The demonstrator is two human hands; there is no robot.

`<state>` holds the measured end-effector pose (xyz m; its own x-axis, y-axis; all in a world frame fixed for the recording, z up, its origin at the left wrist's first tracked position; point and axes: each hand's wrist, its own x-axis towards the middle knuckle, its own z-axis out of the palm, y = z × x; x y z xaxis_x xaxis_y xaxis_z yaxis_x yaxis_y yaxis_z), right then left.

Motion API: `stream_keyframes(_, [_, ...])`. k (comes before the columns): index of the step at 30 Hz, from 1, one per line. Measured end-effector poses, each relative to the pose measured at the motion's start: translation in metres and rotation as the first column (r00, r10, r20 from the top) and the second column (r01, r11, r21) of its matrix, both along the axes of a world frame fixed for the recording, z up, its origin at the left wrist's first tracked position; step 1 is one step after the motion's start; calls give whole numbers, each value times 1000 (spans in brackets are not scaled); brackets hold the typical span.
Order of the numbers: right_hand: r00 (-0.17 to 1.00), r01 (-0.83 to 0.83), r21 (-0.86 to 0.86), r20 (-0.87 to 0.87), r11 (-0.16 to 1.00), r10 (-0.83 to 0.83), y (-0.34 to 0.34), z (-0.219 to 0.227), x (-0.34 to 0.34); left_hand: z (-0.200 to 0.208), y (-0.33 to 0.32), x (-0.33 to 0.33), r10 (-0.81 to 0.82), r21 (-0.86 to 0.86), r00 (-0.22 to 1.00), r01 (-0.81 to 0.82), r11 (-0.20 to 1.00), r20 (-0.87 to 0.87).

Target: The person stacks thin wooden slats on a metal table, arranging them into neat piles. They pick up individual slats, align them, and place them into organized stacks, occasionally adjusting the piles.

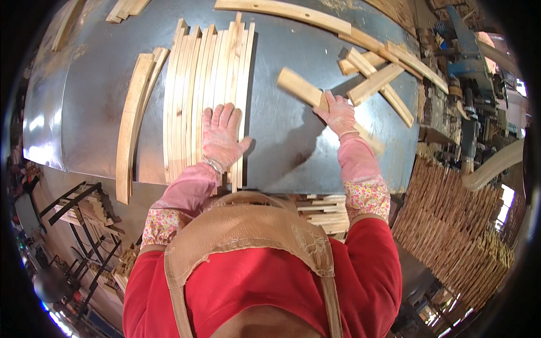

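Observation:
On the metal tabletop [282,121] a row of pale wooden slats [189,90] lies side by side, their lengths running away from me. My left hand [221,135], in a pink glove, rests flat on the right part of this row with its fingers stretched out. To the right, my right hand [340,114], also gloved, grips a single wooden slat [300,86] across its middle. That slat is tilted, its far end pointing up and left; its ends are smeared by motion. The palm hides its middle part.
Left of the row lie two longer wooden strips [134,121]. Several loose wooden pieces [375,84] cross each other at the far right, near a long strip [284,14] along the back. Machinery [470,73] stands beyond the right edge, with stacked wood [451,225] below it.

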<state>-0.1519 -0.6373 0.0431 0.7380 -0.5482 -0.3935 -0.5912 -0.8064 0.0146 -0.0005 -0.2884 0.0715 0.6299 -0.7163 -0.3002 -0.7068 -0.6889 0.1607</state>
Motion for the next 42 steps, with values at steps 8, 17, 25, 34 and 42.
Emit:
stream_keyframes(8, [964, -209, 454, 247, 866, 103, 65, 1, 199, 3, -24, -13, 160, -164, 985, -168, 972, -61])
stream_keyframes(17, [944, -167, -236, 241, 957, 225, -143, -9, 307, -20, -27, -12, 143, -145, 990, -143, 979, -15])
stream_keyframes(25, [933, 5, 517, 305, 856, -190, -119, 22, 217, -24, -29, -19, 164, -324, 982, -127, 938, 90])
stream_keyframes(34, [991, 47, 744, 49, 667, -125, 134, 2, 86, -27, -25, -16, 107, -293, 992, -82, 953, 70])
stream_keyframes(42, [868, -211, 58, 470, 976, 160, -126, 8, 188, -26, -26, -24, 160, -257, 983, -134, 957, 87])
